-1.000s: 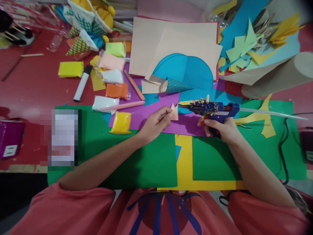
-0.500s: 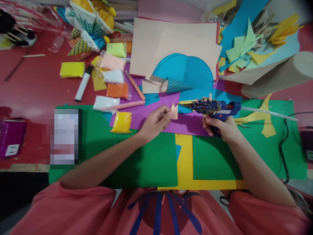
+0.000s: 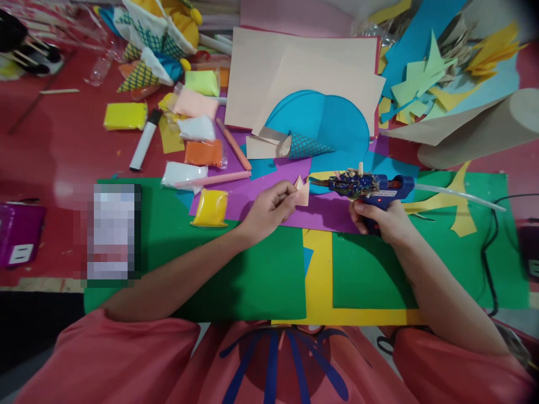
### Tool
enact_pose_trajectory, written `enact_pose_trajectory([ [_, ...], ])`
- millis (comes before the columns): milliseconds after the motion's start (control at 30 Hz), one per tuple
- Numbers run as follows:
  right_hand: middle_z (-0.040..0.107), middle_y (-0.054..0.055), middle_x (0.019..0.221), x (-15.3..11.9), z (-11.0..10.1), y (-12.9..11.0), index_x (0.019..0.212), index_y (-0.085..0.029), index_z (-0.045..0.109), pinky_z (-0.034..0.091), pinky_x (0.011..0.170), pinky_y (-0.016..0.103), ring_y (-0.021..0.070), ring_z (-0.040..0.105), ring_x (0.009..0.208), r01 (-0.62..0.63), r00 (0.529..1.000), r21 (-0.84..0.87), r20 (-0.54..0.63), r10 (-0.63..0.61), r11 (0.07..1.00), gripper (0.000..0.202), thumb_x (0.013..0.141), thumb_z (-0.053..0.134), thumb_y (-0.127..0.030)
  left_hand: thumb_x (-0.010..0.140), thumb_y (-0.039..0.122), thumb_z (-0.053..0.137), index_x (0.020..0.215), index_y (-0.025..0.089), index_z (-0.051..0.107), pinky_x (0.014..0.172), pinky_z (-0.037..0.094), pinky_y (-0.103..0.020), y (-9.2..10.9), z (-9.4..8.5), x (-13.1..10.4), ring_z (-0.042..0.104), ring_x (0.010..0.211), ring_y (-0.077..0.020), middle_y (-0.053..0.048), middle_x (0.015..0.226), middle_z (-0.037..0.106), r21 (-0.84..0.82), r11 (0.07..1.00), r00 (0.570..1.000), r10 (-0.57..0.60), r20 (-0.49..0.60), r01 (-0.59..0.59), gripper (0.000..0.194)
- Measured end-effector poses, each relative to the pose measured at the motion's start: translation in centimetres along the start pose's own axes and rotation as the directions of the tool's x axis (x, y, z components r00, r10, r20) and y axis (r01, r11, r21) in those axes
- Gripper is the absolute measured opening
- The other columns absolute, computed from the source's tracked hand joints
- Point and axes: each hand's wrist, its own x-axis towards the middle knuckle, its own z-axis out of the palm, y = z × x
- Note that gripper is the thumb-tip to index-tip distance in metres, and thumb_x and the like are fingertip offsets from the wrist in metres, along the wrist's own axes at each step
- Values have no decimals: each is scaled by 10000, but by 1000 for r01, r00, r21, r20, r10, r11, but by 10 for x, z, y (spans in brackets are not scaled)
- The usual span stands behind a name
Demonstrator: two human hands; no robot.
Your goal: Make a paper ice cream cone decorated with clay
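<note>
My left hand (image 3: 273, 209) pinches a small peach piece of paper (image 3: 302, 194) with a pointed top edge. My right hand (image 3: 381, 219) is wrapped round the handle of a blue glue gun (image 3: 366, 185), whose barrel is crusted with glue and bits of debris. A clear glue stick (image 3: 463, 196) pokes out of its back. The nozzle points left, close to the peach piece; whether they touch I cannot tell. Beyond the hands, a small cone of blue netted paper (image 3: 309, 145) lies against a blue rounded paper shape (image 3: 341, 120).
Green sheets (image 3: 236, 280) and a yellow sheet (image 3: 318, 280) cover the near table. Several clay packets, including a yellow one (image 3: 209, 207), lie left, with a marker (image 3: 145, 140). A brown paper roll (image 3: 480, 132) and paper scraps (image 3: 421, 84) sit right. The gun's black cord (image 3: 484, 252) trails down there.
The peach piece in my left hand has tilted slightly and sits a touch further right. The glue gun stays nearly in place, its nozzle still beside the piece.
</note>
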Motion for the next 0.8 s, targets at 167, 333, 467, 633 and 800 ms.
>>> enact_pose_trajectory([
  [167, 538, -24, 486, 0, 0, 0, 556, -180, 542, 347, 339, 240, 83, 473, 325, 1, 1000, -3, 1, -1, 1000, 372, 674, 793, -427, 828, 614, 612, 729, 198, 448, 357, 213, -155, 0, -1, 0, 274, 365, -20, 120, 455, 338, -1, 1000, 1000, 18, 8, -17, 458],
  [333, 530, -23, 465, 0, 0, 0, 531, -181, 546, 336, 343, 241, 85, 471, 325, 10, 1000, -7, 5, -10, 1000, 375, 684, 790, -421, 822, 619, 621, 728, 195, 452, 355, 214, -149, 0, -1, 0, 275, 359, -16, 124, 448, 333, -4, 1000, 1000, 22, 7, -22, 466],
  [467, 528, -24, 457, 0, 0, 1, 527, -186, 544, 341, 349, 246, 88, 467, 330, 6, 1000, -26, 8, -6, 1000, 384, 698, 782, -434, 817, 627, 622, 726, 199, 445, 352, 209, -150, 0, 0, 0, 264, 357, -17, 128, 447, 317, -7, 1000, 1000, 21, 9, -21, 472],
  [633, 522, -29, 450, 0, 0, 1, 516, -187, 539, 344, 341, 248, 84, 452, 317, -1, 1000, -14, -27, 1, 1000, 385, 677, 787, -432, 817, 625, 616, 718, 207, 421, 356, 220, -151, 0, 0, 1, 266, 362, -22, 124, 450, 321, 6, 1000, 1000, 24, 3, -24, 472],
  [800, 513, -29, 437, 0, 0, 1, 502, -187, 535, 338, 341, 247, 84, 451, 312, -4, 1000, -4, -24, 4, 1000, 375, 680, 781, -406, 822, 618, 612, 715, 207, 422, 355, 219, -150, 1, 0, 0, 273, 366, -23, 120, 451, 327, 10, 1000, 1000, 23, 2, -23, 465],
])
